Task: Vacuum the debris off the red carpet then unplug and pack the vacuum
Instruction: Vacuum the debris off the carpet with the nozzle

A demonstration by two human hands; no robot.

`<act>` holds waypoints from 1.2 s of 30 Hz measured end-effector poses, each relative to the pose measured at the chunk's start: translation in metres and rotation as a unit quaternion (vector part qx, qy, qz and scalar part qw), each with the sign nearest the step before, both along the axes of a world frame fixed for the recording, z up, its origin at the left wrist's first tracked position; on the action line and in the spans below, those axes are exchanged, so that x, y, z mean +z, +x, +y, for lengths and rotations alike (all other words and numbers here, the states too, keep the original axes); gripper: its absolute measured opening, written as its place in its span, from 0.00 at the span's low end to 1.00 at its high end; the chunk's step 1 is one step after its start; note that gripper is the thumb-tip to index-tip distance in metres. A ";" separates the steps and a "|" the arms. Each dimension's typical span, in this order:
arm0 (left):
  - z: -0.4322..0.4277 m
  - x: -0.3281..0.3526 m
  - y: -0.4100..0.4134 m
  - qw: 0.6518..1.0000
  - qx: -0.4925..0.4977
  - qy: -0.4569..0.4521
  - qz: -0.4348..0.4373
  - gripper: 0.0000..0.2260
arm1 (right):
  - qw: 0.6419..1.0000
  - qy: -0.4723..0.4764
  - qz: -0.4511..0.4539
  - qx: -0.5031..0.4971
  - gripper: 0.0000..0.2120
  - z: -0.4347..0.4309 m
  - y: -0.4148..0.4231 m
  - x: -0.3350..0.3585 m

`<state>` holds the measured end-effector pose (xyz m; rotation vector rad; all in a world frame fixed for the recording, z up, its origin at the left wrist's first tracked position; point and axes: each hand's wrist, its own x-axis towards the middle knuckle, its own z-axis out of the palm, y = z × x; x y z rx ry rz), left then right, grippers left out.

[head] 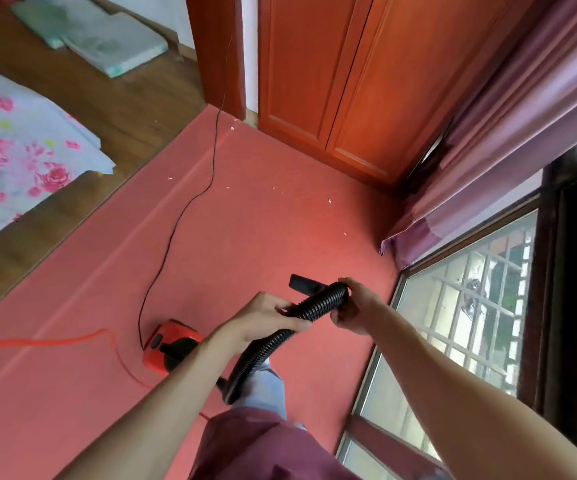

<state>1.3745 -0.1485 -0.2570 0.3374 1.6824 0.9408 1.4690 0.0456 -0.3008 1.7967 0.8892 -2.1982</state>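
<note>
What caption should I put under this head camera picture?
Left hand and right hand grip the black hose over the red carpet, white crumbs ahead, red vacuum nearby.

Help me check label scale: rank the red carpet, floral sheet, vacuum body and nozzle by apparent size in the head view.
1. red carpet
2. floral sheet, cut off by the frame edge
3. vacuum body, partly hidden behind the left arm
4. nozzle, smallest though nearer the camera
</note>
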 end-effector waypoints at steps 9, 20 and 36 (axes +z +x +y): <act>0.074 -0.025 -0.067 0.996 -0.077 -0.032 -0.010 0.12 | 0.998 -0.012 -0.039 -0.039 0.11 0.065 -0.044 -0.031; 0.161 -0.021 -0.095 1.000 -0.019 -0.006 -0.019 0.15 | 0.996 0.035 0.002 -0.082 0.08 0.154 -0.084 -0.027; 0.333 -0.011 -0.148 0.996 0.076 -0.013 0.034 0.11 | 0.994 -0.014 0.109 0.003 0.19 0.331 -0.204 -0.016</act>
